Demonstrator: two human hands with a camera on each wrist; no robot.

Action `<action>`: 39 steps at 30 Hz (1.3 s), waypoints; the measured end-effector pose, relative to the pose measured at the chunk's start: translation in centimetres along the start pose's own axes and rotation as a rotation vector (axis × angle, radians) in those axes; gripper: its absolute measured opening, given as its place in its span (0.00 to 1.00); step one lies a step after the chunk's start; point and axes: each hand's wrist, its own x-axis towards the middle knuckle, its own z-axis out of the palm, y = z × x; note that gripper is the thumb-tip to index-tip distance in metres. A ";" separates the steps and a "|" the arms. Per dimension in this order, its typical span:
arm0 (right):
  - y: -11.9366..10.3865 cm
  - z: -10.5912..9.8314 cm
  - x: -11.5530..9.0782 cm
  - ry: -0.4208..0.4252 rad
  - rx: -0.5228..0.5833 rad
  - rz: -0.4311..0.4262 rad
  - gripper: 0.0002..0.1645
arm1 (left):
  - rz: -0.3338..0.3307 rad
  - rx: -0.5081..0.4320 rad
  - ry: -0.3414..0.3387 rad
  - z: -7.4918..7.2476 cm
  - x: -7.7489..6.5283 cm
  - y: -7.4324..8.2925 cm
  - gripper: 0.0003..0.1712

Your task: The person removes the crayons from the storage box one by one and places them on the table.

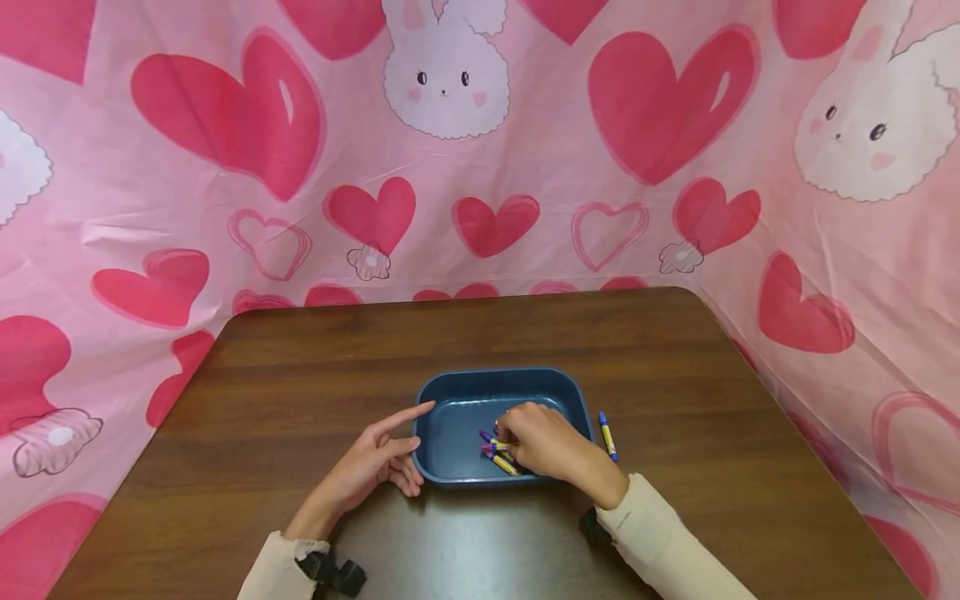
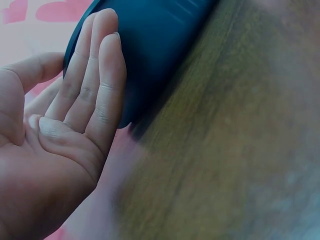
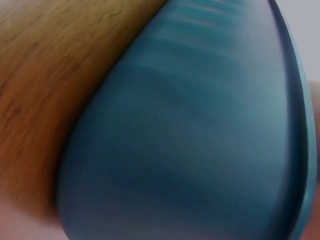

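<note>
A dark blue rectangular tray (image 1: 450,481) sits on the table. Inside it, toward the front right, lie a few purple-tipped crayons with yellow wrappers, one of them a crayon (image 1: 501,461) in plain sight. My right hand (image 1: 551,446) reaches in over the front right wall, its bent fingers and thumb pinching a crayon (image 1: 489,438); the fingertips are partly hidden. At the tray's left end, my left hand (image 1: 367,462) touches the rim with nearly straight fingers. In the left wrist view, the left hand's fingers (image 2: 107,80) lie along the tray's outer wall (image 2: 150,55).
A blue-tipped crayon (image 1: 608,436) with a yellow wrapper lies on the brown wooden table (image 1: 337,350), just right of the tray. Pink cloth (image 1: 540,167) with hearts and rabbits hangs behind and at both sides. The tray's outer wall (image 3: 190,125) fills most of the right wrist view.
</note>
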 end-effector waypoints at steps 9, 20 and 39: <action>-0.2 -0.9 -0.2 0.010 0.008 0.021 0.04 | -0.008 0.005 0.007 0.2 0.1 0.1 0.33; 0.3 -1.7 -1.2 0.022 0.032 0.083 0.03 | 0.003 -0.005 0.006 0.5 0.1 -0.2 0.32; 0.9 -4.1 -5.5 0.268 -0.020 0.152 0.07 | -0.015 -0.007 0.020 0.1 0.0 -0.3 0.33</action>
